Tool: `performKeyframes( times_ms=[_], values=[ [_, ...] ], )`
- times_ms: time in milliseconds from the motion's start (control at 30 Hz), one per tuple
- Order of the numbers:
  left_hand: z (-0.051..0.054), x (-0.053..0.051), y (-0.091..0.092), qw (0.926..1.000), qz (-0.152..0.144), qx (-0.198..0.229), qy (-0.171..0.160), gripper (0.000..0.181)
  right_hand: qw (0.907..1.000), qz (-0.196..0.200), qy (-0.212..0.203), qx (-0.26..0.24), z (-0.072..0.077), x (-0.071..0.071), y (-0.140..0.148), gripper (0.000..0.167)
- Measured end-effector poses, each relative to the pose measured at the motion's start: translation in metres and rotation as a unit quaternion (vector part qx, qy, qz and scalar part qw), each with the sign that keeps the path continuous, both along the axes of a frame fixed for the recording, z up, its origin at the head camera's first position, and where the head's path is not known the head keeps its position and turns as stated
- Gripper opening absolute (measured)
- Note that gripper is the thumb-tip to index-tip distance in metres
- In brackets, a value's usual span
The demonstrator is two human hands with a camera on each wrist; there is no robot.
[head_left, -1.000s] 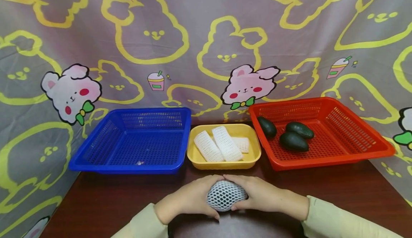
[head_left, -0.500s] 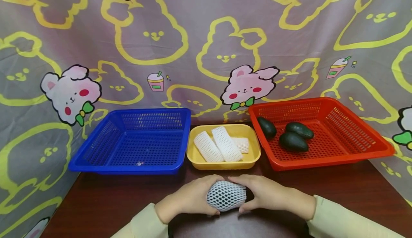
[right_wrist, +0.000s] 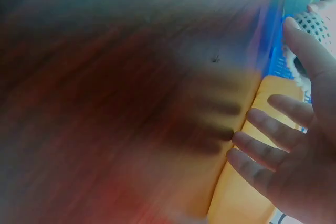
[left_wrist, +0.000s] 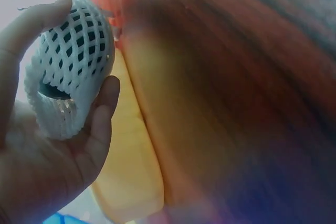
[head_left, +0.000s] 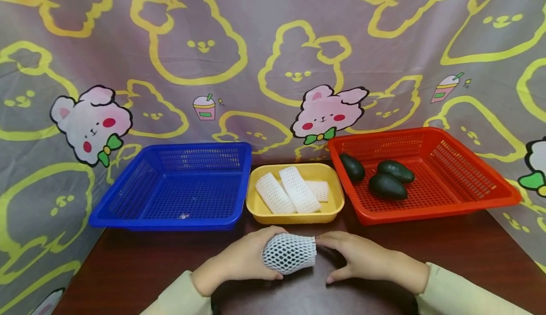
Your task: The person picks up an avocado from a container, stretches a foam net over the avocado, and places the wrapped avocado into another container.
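An avocado in a white foam net sleeve (head_left: pixel 290 253) is held above the table's near middle by my left hand (head_left: pixel 243 258), thumb on one side and fingers on the other. Dark green skin shows through the mesh, and in the left wrist view the sleeve (left_wrist: pixel 79 51) has an open end near the palm. My right hand (head_left: pixel 362 258) is just right of the sleeve's loose end, its fingers spread and loosely bent. The index fingertip is close to the sleeve's edge; whether it touches I cannot tell. In the right wrist view that hand (right_wrist: pixel 304 156) holds nothing.
A yellow tray (head_left: pixel 294 218) with several white foam net sleeves (head_left: pixel 300 189) stands behind the hands. Left of it is a blue basket (head_left: pixel 170 222); right, a red basket (head_left: pixel 443 213) with three avocados (head_left: pixel 388 186). A patterned curtain (head_left: pixel 239 26) hangs behind.
My right hand has let go of the sleeved avocado and drawn away to the right. My left hand has moved slightly left with it, uncovering the sleeve's right end.
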State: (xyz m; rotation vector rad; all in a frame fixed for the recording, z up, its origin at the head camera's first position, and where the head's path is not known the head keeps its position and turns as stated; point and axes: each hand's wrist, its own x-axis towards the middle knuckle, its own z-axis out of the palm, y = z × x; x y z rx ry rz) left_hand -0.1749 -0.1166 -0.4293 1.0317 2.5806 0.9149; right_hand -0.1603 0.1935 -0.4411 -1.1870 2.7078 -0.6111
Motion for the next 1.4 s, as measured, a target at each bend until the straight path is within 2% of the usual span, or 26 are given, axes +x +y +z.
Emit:
performKeyframes(
  times_ms=[200, 500, 700, 967, 1200, 1400],
  values=[
    [0.013, 0.003, -0.011, 0.9998, 0.007, 0.012, -0.012, 0.081, 0.9997, 0.016, 0.019, -0.003, 0.001, 0.002, 0.003, 0.074],
    [0.044, 0.011, -0.026, 0.9994, 0.004, 0.032, -0.007, 0.082, 0.9987, 0.033, 0.037, -0.006, 0.005, 0.006, 0.008, 0.068],
    [0.060, 0.011, -0.036, 0.9990, 0.010, 0.037, -0.024, 0.085, 0.9992, 0.034, 0.021, 0.000, 0.016, 0.008, 0.012, 0.066],
    [0.072, 0.009, -0.050, 0.9982, 0.004, 0.051, -0.031, 0.083, 0.9991, 0.038, 0.001, 0.019, 0.030, 0.009, 0.017, 0.061],
    [0.078, 0.007, -0.062, 0.9986, 0.016, 0.050, 0.011, 0.081, 0.9979, 0.055, 0.029, -0.018, 0.041, 0.009, 0.024, 0.058],
    [0.085, 0.007, -0.067, 0.9976, 0.033, 0.050, 0.034, 0.084, 0.9964, 0.049, 0.053, -0.044, 0.051, 0.008, 0.032, 0.055]
  ],
)
